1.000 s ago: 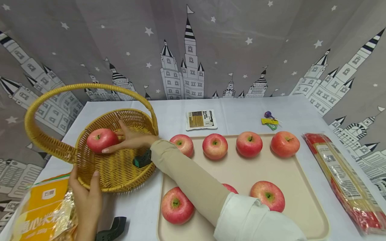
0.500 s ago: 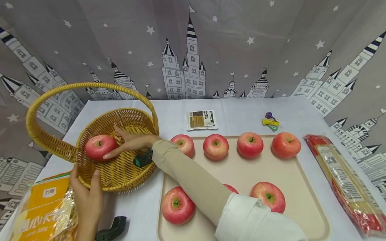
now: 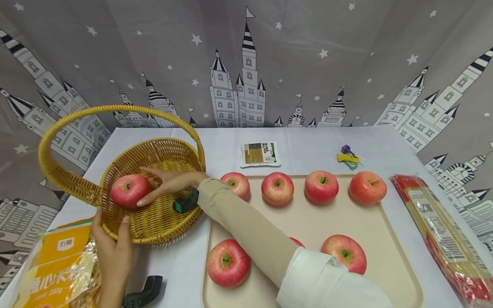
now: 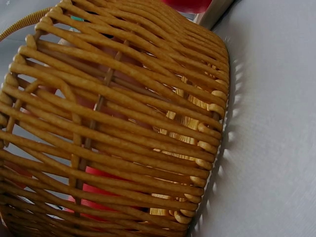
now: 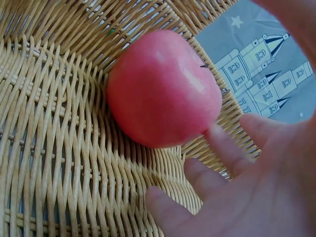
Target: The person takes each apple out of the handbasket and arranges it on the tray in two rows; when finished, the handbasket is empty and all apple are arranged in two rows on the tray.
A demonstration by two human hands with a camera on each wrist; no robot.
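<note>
In the head view, a yellow wicker basket [image 3: 169, 229] with a tall arched handle stands at the left. One red apple [image 3: 129, 191] lies inside it, against the left wall. My right hand [image 3: 173, 182] reaches into the basket with fingers spread; its thumb tip is at the apple's right side. The right wrist view shows the apple [image 5: 163, 89] beside loosely extended fingers, one fingertip touching or nearly touching it. My left hand [image 3: 113, 252] holds the basket's near-left rim, thumb on the inner side. Only woven wall [image 4: 113, 113] fills most of the left wrist view.
A beige tray [image 3: 285, 222] with several apples [image 3: 277, 189] occupies the right half of the table. Behind it lie a small white-and-brown packet [image 3: 260, 154] and candies [image 3: 348, 158]. A noodle pack [image 3: 439, 235] lies at right, an orange food bag [image 3: 61, 265] at front left.
The apple in the basket has come to sit slightly lower, and my right fingers have loosened around it. My left hand stays on the rim. The head view has shifted slightly.
</note>
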